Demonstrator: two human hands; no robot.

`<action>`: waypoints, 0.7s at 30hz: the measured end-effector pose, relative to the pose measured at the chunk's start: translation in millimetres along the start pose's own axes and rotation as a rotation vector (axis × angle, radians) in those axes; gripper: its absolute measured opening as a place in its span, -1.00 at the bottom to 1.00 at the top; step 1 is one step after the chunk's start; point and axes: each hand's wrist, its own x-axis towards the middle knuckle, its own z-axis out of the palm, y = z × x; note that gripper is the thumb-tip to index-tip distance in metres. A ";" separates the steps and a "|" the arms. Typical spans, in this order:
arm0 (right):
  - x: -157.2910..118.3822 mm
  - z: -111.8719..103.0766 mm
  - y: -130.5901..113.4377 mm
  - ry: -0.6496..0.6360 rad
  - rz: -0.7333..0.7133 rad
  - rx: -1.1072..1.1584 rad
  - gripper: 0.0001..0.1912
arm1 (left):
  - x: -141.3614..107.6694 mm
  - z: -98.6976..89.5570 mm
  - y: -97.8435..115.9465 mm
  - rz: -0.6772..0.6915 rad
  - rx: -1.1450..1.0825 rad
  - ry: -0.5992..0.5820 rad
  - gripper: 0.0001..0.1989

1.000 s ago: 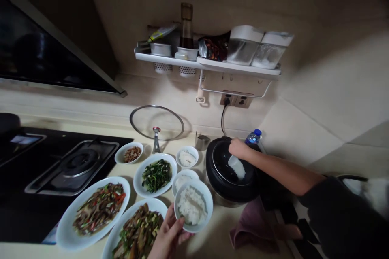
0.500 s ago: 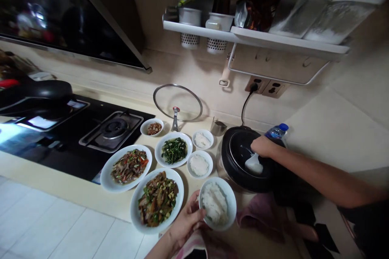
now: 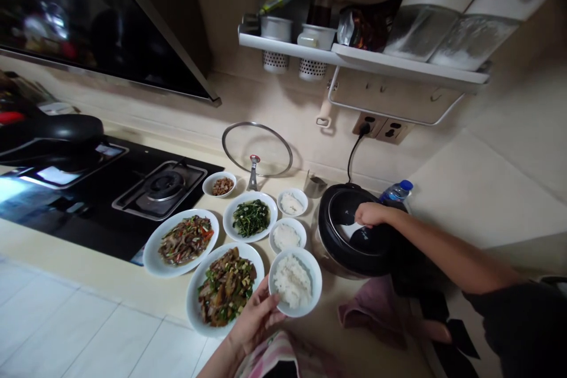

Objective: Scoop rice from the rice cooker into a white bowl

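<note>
My left hand (image 3: 261, 313) grips the rim of a white bowl (image 3: 314, 283) of rice, thumb over its edge, in front of the counter dishes. Over the dark rice cooker (image 3: 325, 218), my right hand (image 3: 370, 214) is closed round the handle of a white rice paddle (image 3: 352, 229); the paddle's lower end is hidden inside the cooker. Two smaller bowls of rice, one (image 3: 302, 235) nearer and one (image 3: 305, 201) farther, stand left of the cooker.
Plates of greens (image 3: 251, 217), sliced meat (image 3: 228, 286) and shredded meat (image 3: 186, 240) stand left, with a nut bowl (image 3: 222, 187). A glass lid (image 3: 270, 150) leans on the wall. A shelf (image 3: 376, 59) hangs above. A bottle (image 3: 396, 191) and pink cloth (image 3: 370, 307) lie right.
My left hand and its bowl have shifted left and slightly up. My right hand has moved a little left, and the paddle's rice-covered end has dropped out of sight.
</note>
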 end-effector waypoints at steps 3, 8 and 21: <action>-0.5 -0.4 8.2 0.039 -0.005 0.127 -0.69 | -2.0 -1.2 -3.2 -0.018 -0.030 0.023 -0.39; -13.8 -2.5 27.6 0.062 -0.009 0.461 -0.71 | 0.0 -0.1 -2.1 -0.010 -0.026 0.023 -0.31; -83.0 -0.4 41.6 0.229 -0.006 0.729 -0.66 | -1.3 -5.4 -1.4 -0.039 0.050 0.027 -0.51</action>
